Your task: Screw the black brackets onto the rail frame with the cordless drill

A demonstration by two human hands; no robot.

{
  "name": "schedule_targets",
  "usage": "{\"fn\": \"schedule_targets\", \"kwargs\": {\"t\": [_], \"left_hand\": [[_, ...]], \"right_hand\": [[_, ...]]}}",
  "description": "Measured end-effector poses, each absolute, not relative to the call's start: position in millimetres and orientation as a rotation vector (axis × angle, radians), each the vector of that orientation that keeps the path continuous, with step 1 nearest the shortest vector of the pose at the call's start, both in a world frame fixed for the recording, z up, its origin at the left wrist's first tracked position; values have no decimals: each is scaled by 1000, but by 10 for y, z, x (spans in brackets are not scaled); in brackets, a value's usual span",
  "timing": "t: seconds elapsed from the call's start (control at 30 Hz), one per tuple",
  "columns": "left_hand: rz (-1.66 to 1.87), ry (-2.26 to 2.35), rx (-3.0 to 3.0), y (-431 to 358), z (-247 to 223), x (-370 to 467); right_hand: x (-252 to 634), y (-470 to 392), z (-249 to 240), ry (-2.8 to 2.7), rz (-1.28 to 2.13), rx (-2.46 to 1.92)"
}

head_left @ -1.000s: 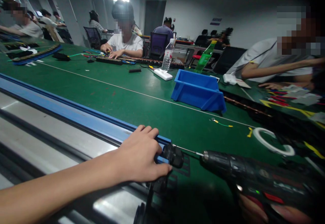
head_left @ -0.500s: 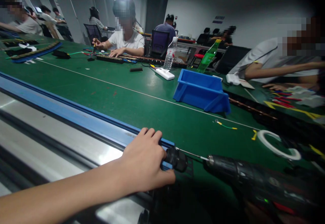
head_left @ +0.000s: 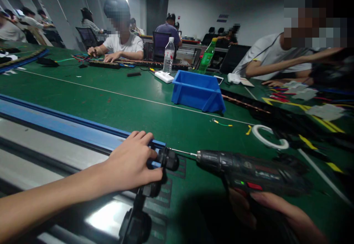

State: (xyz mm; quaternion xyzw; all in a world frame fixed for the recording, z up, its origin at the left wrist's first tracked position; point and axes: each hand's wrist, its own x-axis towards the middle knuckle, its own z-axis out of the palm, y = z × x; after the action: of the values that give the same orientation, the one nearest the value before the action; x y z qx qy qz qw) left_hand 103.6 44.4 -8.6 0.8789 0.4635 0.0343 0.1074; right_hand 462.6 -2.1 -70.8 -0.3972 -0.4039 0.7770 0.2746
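My left hand [head_left: 132,163] is closed over the end of a long blue rail [head_left: 63,117], fingers on its far side and thumb by a black cable gland [head_left: 168,158]. The rail edges a silver metal housing [head_left: 24,144]. More black glands [head_left: 135,225] sit along the housing's end, below the hand. In my right hand [head_left: 282,211] is a black cordless drill [head_left: 249,170] with a red trigger area, held level. Its long thin bit [head_left: 181,151] points left, its tip by the rail's end next to the gland. Whether the tip sits in a screw is too small to tell.
On the green table [head_left: 132,115] stand a blue bin [head_left: 197,93], a water bottle [head_left: 168,56], a green bottle [head_left: 207,56] and a white power bank [head_left: 164,77]. Right lie a white ring [head_left: 257,131], a short green-yellow wire [head_left: 222,124] and cable bundles. Co-workers [head_left: 121,45] sit across.
The camera view has turned right, so everything sits further left. The drill and my right hand now show more fully. My left hand keeps its hold, and the bit stays by the rail's end.
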Motion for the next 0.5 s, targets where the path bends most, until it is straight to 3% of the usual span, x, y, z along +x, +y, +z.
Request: {"fn": "schedule_targets", "kwargs": {"t": [0.5], "left_hand": [[49, 1453, 2595, 426, -138, 1103]], "right_hand": [[4607, -39, -785, -1016, 2153, -909]]}}
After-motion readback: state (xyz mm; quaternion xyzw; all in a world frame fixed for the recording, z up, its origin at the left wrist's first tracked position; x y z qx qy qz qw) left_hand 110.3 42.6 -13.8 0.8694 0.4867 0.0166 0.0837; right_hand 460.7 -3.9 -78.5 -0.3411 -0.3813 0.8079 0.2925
